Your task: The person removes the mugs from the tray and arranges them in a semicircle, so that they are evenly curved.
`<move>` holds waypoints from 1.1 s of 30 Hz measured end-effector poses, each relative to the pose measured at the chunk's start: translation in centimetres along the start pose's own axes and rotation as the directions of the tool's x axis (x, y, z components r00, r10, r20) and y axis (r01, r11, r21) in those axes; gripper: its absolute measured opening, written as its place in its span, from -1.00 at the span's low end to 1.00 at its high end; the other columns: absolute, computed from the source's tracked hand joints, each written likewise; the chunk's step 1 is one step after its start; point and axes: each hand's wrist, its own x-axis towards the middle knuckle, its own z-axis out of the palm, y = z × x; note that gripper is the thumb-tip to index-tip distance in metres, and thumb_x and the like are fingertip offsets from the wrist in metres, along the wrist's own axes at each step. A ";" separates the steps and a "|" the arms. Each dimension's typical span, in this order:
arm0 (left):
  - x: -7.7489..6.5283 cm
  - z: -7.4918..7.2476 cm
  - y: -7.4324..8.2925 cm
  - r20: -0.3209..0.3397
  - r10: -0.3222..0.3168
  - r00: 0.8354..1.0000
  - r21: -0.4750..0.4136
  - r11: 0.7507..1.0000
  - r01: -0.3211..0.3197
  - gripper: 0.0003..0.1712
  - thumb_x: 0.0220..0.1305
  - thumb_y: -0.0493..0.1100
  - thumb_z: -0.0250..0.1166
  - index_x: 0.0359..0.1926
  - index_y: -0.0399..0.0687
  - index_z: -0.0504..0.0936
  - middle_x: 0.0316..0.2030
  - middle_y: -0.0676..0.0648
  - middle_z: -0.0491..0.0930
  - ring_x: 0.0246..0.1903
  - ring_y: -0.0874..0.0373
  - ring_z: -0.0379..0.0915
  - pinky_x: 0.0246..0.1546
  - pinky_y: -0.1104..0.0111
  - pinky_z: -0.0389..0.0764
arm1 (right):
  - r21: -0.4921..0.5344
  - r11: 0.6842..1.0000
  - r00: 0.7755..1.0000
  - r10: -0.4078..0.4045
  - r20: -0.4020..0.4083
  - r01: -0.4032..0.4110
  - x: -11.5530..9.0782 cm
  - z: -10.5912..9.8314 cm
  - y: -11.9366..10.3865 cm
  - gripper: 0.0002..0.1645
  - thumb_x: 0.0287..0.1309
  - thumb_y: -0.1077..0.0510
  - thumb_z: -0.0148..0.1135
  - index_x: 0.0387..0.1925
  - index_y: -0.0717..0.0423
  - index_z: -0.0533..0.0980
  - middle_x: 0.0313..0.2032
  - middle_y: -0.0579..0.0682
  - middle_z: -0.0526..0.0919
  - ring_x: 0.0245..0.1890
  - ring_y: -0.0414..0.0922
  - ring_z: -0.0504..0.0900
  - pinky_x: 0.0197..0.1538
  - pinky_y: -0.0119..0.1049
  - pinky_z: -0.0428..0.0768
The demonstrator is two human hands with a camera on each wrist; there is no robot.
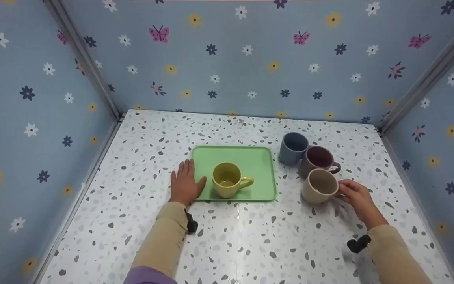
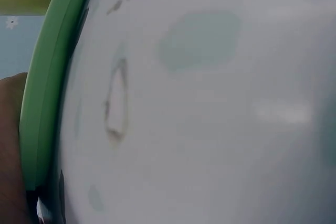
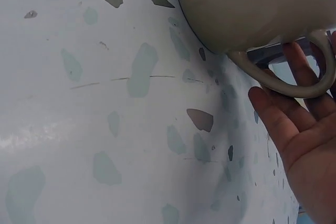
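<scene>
The beige mug (image 1: pixel 320 186) is stood upright on the speckled surface (image 1: pixel 250 236), to the right of the green tray (image 1: pixel 258 161) and apart from it, nearest the person in a close row of three mugs. Its handle (image 3: pixel 294 80) is turned to the right, toward the right hand (image 1: pixel 356 196), so that the mug lies just left of that hand. In the right wrist view the fingers (image 3: pixel 299 61) are seen held nearly straight, reaching into and behind the loop of the handle; no closed hold on it is shown, and the grip is best described as open and touching. The right hand is by far the nearer of the two to this mug.

Behind the beige mug, the maroon mug (image 1: pixel 318 159) is set almost against it, and the blue mug (image 1: pixel 293 147) is placed behind that, near the tray's right rear corner. On the tray a yellow mug (image 1: pixel 229 180) is stood upright with its handle to the right.

The left hand (image 1: pixel 184 182) is laid flat, fingers extended, on the surface against the tray's left edge; nothing is held in it. The green rim (image 2: pixel 44 103) is seen close by in the left wrist view.
</scene>
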 end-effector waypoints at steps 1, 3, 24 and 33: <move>0.1 -0.1 0.0 0.005 0.001 1.000 -0.002 1.000 -0.001 0.03 0.48 0.36 -0.09 0.61 -0.20 -0.20 0.60 -0.25 -0.18 0.58 -0.16 -0.34 0.51 -0.14 -0.31 | 0.003 1.000 1.000 -0.011 -0.021 0.011 0.0 0.0 -0.2 -0.74 0.46 0.12 0.16 -0.02 0.22 0.61 -0.18 -0.25 0.72 -0.10 -0.31 0.69 0.03 -0.35 0.67; 0.2 -0.2 -0.2 0.011 0.004 1.000 -0.004 1.000 -0.004 0.03 0.48 0.36 -0.09 0.61 -0.21 -0.21 0.60 -0.25 -0.18 0.58 -0.16 -0.34 0.51 -0.14 -0.31 | 0.030 0.998 0.996 -0.057 -0.067 0.059 0.1 0.1 -0.7 -0.69 0.47 0.12 0.14 -0.03 0.31 0.59 -0.18 -0.24 0.74 -0.10 -0.32 0.69 0.01 -0.41 0.66; 0.7 0.0 -1.3 -0.003 0.030 1.000 -0.003 1.000 -0.030 0.05 0.46 0.38 -0.07 0.61 -0.20 -0.19 0.60 -0.24 -0.15 0.58 -0.16 -0.33 0.50 -0.18 -0.32 | 0.070 0.920 0.916 -0.375 -0.140 0.387 3.4 8.4 -8.0 -0.57 0.45 0.18 0.16 0.00 0.59 0.47 -0.10 -0.04 0.77 -0.03 -0.17 0.71 0.12 -0.36 0.63; 0.7 0.2 -1.2 0.002 0.027 1.000 -0.018 0.999 -0.027 0.06 0.45 0.39 -0.08 0.62 -0.18 -0.20 0.60 -0.22 -0.17 0.58 -0.15 -0.36 0.50 -0.16 -0.38 | 0.120 0.902 0.910 -0.415 -0.018 0.414 5.5 14.6 -8.9 -0.69 0.42 0.23 0.19 -0.02 0.47 0.55 -0.03 0.13 0.73 0.03 -0.08 0.69 0.19 -0.26 0.60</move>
